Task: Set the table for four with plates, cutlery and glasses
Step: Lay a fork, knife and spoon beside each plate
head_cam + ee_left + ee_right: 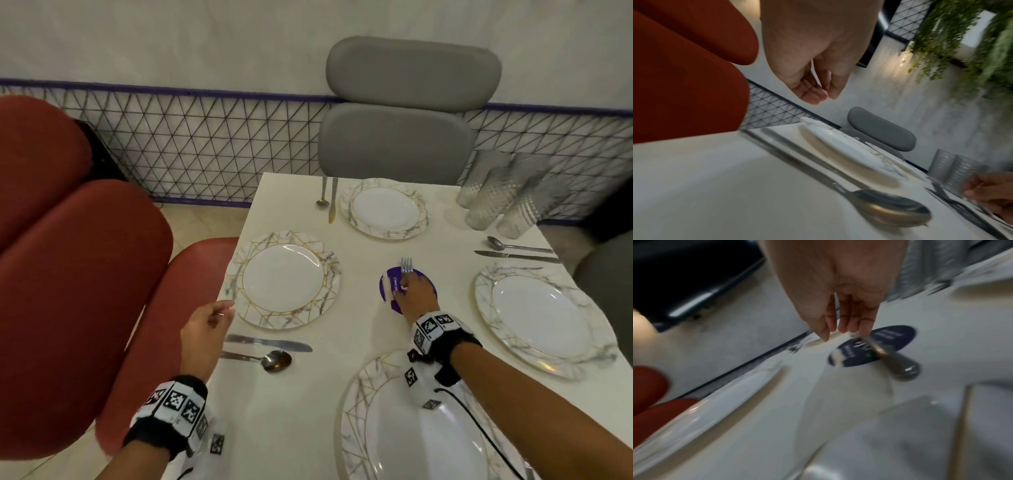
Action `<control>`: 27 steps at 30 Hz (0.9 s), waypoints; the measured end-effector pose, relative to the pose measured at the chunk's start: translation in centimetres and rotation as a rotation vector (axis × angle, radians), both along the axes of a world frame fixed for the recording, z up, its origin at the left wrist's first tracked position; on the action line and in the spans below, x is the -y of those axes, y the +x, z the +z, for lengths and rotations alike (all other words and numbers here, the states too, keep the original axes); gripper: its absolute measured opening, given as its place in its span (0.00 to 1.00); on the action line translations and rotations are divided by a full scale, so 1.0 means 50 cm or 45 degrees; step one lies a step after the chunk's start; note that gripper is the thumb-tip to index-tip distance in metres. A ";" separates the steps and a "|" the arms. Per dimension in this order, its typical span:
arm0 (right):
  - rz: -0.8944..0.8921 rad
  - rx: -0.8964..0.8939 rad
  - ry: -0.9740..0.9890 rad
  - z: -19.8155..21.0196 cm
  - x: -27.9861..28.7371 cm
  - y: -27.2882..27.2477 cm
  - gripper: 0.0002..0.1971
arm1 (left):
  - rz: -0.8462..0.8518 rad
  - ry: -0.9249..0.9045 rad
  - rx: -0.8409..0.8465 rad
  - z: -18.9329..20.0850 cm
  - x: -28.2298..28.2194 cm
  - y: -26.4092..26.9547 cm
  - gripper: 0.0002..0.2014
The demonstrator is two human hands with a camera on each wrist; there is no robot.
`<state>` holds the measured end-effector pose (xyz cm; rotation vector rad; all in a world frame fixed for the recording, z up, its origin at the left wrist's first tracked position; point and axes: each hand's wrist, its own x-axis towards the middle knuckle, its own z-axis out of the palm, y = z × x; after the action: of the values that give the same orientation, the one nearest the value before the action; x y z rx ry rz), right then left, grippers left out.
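Observation:
Four marble-rimmed plates lie on the white table: left (284, 279), far (385, 209), right (544, 322) and near (428, 428). A knife (270, 343) and spoon (272, 360) lie beside the left plate; similar pairs lie by the far plate (327, 198) and the right plate (513, 250). My right hand (402, 286) pinches a steel fork (407, 265), perhaps more than one, over a purple disc (387, 284) at the table's middle; the handle (900, 368) shows under my fingers. My left hand (224, 310) hovers loosely curled and empty at the left plate's near rim.
Several ribbed glasses (496, 198) stand grouped at the far right corner. Red chairs (85, 274) press against the table's left edge. A grey chair (404, 113) faces the far side, and behind it runs a wire fence (205, 147).

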<state>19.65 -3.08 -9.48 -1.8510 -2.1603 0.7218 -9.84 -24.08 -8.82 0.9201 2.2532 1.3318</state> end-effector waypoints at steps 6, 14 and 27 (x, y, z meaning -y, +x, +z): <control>-0.122 0.232 -0.348 -0.026 -0.008 0.030 0.30 | -0.342 0.092 0.122 0.028 -0.076 0.092 0.07; -0.119 -0.339 -0.642 0.015 0.027 0.010 0.17 | -0.679 -0.194 0.366 0.028 -0.130 0.218 0.08; 0.169 -0.989 -0.495 0.112 0.090 -0.008 0.09 | -0.779 -0.047 0.823 0.105 -0.270 0.337 0.12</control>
<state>19.23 -7.58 -3.86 -1.2298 -1.6966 1.6515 6.99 -10.57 -3.55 0.8953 1.3568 1.0833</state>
